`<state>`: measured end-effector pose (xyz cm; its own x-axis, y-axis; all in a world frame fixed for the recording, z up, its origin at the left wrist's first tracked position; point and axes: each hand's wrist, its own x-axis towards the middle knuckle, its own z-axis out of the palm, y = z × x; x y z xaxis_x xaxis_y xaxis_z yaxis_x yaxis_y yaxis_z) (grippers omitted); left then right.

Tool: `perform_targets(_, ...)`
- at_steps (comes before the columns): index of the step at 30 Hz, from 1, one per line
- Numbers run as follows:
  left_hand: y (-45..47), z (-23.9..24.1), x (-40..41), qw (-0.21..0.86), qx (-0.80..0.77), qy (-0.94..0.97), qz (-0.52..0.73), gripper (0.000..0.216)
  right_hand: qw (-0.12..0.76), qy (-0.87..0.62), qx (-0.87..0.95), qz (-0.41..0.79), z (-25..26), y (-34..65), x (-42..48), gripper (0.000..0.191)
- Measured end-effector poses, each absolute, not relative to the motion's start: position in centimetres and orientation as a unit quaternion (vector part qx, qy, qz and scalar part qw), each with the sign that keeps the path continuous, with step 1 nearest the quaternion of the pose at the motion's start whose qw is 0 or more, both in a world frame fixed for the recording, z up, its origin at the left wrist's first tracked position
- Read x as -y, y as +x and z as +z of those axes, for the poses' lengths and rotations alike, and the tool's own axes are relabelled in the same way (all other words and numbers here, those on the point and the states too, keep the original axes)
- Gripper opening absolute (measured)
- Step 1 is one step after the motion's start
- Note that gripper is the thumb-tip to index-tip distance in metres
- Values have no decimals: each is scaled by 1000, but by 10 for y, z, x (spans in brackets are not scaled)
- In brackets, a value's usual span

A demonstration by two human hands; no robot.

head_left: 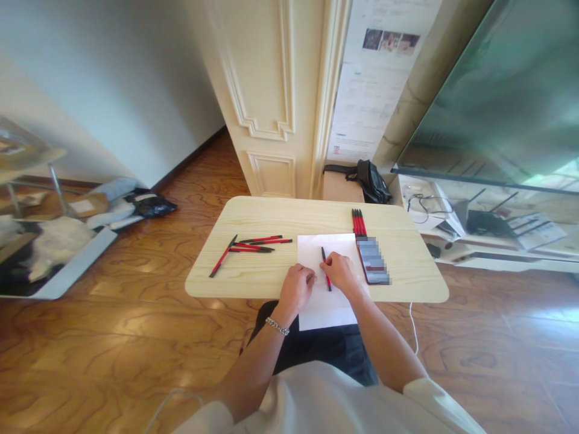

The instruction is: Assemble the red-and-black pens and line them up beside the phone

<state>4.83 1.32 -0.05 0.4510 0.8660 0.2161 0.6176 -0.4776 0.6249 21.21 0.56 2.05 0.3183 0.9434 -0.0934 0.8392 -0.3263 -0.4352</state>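
A white sheet of paper [316,253] lies on the small pale wooden table [253,211] and hangs over its near edge. My right hand [341,271] is closed on a red and black pen [324,259] that lies on the sheet. My left hand [296,289] rests on the paper beside it, fingers curled, and I cannot see anything in it. Several more red and black pens [253,244] lie loose on the table's left part. Three pens [359,223] lie side by side at the far right.
A blurred flat object [373,260] lies right of the paper. Beyond the table stand a cream panelled door [271,90] and a black bag [373,181]. A glass-fronted shelf with routers [488,220] is at the right, and clutter and a tray [58,241] lie on the wood floor at the left.
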Motion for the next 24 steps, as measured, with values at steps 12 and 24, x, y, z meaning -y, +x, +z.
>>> perform_targets(12, 46, 3, -13, 269, -448, 793, 313, 12, 238, -785, 539, 188, 30, 221, 11, 28)
perform_targets(24, 40, 9, 1, 312, -472, 735, 375, 15, 189, -792, 550, 187, 42, 220, 2, 29)
